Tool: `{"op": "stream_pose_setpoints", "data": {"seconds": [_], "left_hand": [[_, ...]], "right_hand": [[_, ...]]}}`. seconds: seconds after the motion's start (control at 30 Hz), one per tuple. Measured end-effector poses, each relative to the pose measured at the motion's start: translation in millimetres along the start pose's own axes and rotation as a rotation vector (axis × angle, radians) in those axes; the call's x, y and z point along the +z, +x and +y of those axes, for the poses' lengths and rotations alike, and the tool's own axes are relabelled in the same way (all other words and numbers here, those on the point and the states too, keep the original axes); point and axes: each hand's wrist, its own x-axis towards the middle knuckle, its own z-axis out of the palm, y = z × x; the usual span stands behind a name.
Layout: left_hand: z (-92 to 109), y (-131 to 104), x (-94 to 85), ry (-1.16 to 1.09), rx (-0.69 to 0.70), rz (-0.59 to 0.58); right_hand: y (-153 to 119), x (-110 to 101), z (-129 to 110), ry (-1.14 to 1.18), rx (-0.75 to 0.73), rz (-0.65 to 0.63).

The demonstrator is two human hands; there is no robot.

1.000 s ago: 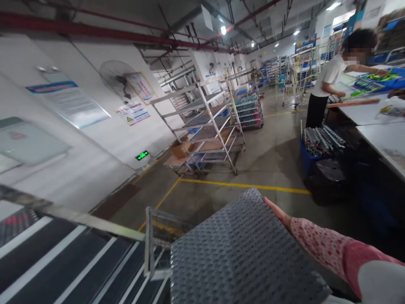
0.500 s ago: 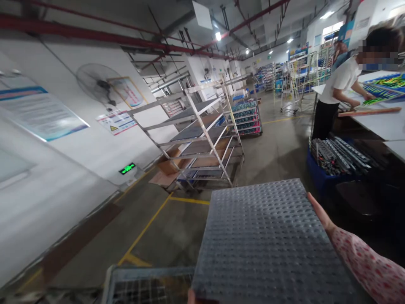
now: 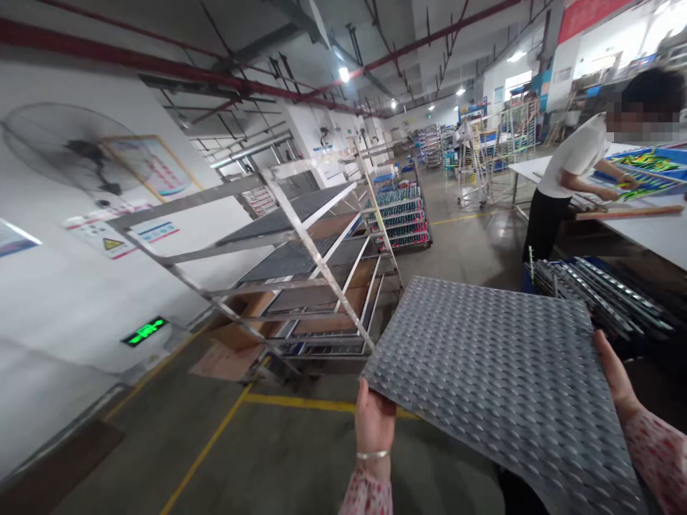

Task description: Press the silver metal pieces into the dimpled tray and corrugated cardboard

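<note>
A grey sheet with a raised, dimpled pattern (image 3: 499,357) is held out in front of me, tilted, over the floor. My left hand (image 3: 374,418), with a bangle at the wrist, grips its near left corner; the thumb lies along the edge and the other fingers are hidden underneath. At the right edge my right hand (image 3: 615,372) holds the sheet, its fingers mostly out of sight behind it. Beyond the sheet's left corner stands a metal rack (image 3: 316,265) whose shelves carry similar grey sheets (image 3: 284,261).
A co-worker in a white shirt (image 3: 569,157) bends over a white table (image 3: 644,232) at the right. Below it lies a pile of metal strips (image 3: 606,293). A loaded cart (image 3: 400,214) stands behind the rack. Flattened cardboard (image 3: 225,361) lies at the rack's foot.
The view has moved closer to the rack. The sheet has turned and shifted right, and my left hand now shows at its corner. The wire-bottomed crate at the lower left has left the view.
</note>
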Motion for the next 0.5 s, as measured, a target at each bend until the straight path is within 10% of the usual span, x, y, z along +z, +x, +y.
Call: {"op": "stream_pose_setpoints", "data": {"seconds": [0.5], "left_hand": [[91,312,148.7,-0.010,0.227,0.165]], "right_hand": [[271,262,-93,0.012,-0.023,-0.162]]}}
